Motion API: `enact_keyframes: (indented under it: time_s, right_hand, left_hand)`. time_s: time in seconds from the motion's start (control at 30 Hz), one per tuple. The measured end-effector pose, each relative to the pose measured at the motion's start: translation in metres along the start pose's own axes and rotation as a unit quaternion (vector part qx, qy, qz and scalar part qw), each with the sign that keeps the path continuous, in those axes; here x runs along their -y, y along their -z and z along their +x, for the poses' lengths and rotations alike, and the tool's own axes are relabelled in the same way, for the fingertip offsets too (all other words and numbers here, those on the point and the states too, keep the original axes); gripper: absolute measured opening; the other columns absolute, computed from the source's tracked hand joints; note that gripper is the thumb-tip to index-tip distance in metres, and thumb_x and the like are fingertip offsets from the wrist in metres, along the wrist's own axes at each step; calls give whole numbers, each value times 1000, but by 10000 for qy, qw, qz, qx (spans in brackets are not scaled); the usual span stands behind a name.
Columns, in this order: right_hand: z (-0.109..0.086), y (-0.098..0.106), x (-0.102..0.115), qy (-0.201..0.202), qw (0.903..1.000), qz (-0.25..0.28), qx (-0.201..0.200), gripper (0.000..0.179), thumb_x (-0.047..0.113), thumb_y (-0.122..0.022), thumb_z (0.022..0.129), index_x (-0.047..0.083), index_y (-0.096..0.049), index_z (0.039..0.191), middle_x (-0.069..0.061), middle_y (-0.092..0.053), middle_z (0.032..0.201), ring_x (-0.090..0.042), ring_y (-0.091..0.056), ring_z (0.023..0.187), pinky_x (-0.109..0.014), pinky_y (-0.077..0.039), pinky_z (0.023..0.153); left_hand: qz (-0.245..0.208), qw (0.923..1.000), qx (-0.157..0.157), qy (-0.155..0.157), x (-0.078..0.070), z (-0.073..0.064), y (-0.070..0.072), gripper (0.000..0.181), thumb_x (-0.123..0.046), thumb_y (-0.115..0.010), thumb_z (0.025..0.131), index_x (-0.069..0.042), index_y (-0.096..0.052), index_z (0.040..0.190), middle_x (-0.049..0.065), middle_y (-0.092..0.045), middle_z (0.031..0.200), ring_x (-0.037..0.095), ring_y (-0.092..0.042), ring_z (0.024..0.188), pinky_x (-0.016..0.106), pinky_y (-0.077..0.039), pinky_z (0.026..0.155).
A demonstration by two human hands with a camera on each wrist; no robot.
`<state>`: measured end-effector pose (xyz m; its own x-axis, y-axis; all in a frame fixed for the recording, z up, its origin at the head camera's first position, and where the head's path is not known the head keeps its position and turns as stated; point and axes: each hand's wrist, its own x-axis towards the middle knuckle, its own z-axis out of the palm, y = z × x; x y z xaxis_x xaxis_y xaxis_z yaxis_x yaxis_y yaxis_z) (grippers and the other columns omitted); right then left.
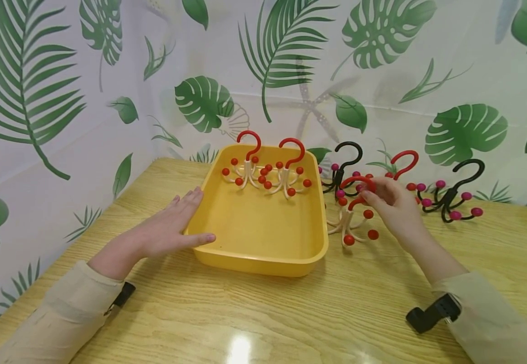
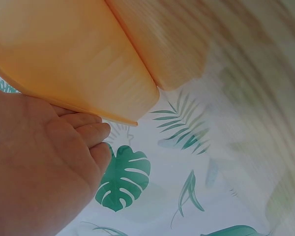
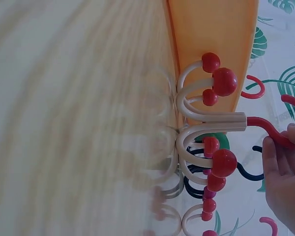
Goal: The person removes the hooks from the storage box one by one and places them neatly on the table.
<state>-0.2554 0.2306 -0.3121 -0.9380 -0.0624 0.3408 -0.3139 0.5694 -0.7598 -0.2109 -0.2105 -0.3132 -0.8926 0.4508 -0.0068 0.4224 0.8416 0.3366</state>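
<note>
My left hand (image 1: 168,227) lies with straight fingers along the left wall of a yellow plastic bin (image 1: 254,267), its thumb over the rim. In the left wrist view, that hand (image 2: 44,162) touches the bin's edge. Right of the bin, my right hand (image 1: 395,210) pinches the red hook of a cream multi-arm hanger (image 1: 347,221) with red ball tips. The right wrist view has this hanger (image 3: 226,120) upright, at or just above the tabletop. Inside the bin, toward its far end, stand two similar hangers, one left (image 1: 247,171) and one right (image 1: 285,178).
A black hanger (image 1: 447,197) with magenta balls stands on the wooden table (image 1: 254,318) at right. Another black hanger (image 1: 338,177) is beside the bin's far right side. Behind my right hand rises another red hook (image 1: 412,161), its lower part mostly hidden. Leaf-printed wall covering backs the table.
</note>
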Motion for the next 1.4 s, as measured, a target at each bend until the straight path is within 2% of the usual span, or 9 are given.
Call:
enact_keyframes:
  time_s: [0.2,0.47,0.57,0.73,0.87,1.03,1.23,1.4]
  right_hand:
    - [-1,1,0,57,9999,-72,95,43,31,-56,97,0,-53,127,-14,-59,114,0,-53,94,-8,-44,76]
    - [0,1,2,263,9987,309,309,49,31,-58,96,5,-45,135,-13,-59,121,-2,-55,102,-13,-46,82]
    - [2,3,6,211,9988,289,331,53,36,-58,95,9,-43,139,-14,-56,129,-10,-54,111,-23,-47,91]
    - [7,3,20,229,9994,191,192,57,40,-60,93,12,-41,139,-8,-52,132,-21,-48,120,-44,-40,103]
    - [10,-2,35,635,9977,222,38,53,32,-63,93,9,-44,136,-9,-51,131,-25,-47,122,-46,-37,105]
    - [12,-16,56,1089,9938,-133,-175,50,32,-64,92,8,-48,133,-9,-50,132,-28,-47,123,-49,-41,101]
    - [20,-38,71,2060,9768,-412,-429,42,16,-66,91,1,-52,128,-14,-54,126,-30,-50,118,-46,-43,100]
    - [31,-53,83,2506,9670,-251,-391,40,9,-66,90,-2,-52,126,-15,-55,124,-29,-52,114,-42,-44,99]
  left_hand:
    - [-24,10000,-6,13,0,0,0,105,-70,-47,86,-4,0,153,11,5,159,30,3,144,50,-3,115]
    - [4,10000,4,22,1,0,0,105,-70,-46,86,-5,1,153,10,5,159,28,3,145,48,-4,115]
    - [0,10000,33,54,0,0,0,105,-71,-45,86,-6,2,153,8,6,159,26,4,145,47,-3,115]
    - [-10,10000,40,56,1,0,0,105,-71,-45,86,-6,1,153,8,6,159,26,4,145,48,-3,115]
    - [-6,10000,41,49,1,0,0,105,-71,-45,86,-6,2,153,8,7,159,26,4,144,48,-3,115]
    - [-16,10000,50,69,1,-1,0,104,-71,-45,86,-6,2,153,8,7,159,27,5,144,48,-3,115]
    - [-16,10000,49,84,1,-1,0,105,-72,-45,86,-6,2,153,8,7,159,26,5,145,47,-3,116]
    - [-20,9999,66,110,1,0,0,105,-72,-45,86,-6,3,153,7,8,159,26,5,144,48,-3,115]
